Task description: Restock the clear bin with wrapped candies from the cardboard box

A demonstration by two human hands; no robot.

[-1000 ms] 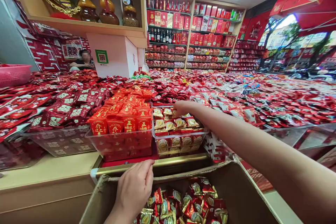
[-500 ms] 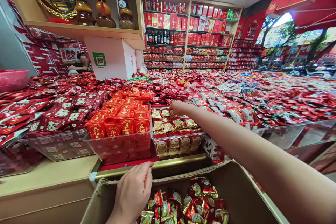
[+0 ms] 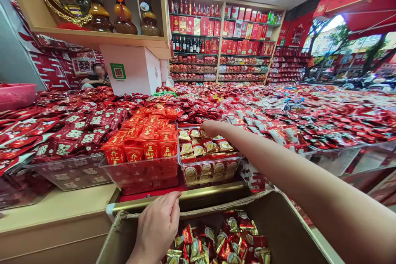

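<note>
Reaching over gold sweets [image 3: 210, 147] in the clear bin [image 3: 210, 159], the right hand [image 3: 213, 128] hides its grip; the left hand [image 3: 161, 222] overlaps the near carton [image 3: 272, 218], hold unclear; a low bump could topple the gold sweets.

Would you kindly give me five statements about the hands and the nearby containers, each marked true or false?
1. The right hand reaches over the clear plastic bin of red-and-gold wrapped sweets. True.
2. The left hand is at the far edge of the open brown cardboard box. True.
3. The box has nothing in it. False: loose red-and-gold wrapped pieces lie inside.
4. The clear plastic bin of bright orange-red packets stands right of the sweets bin. False: the packets bin stands to its left.
5. A pink plastic basket shows at the picture's left edge. True.
</note>
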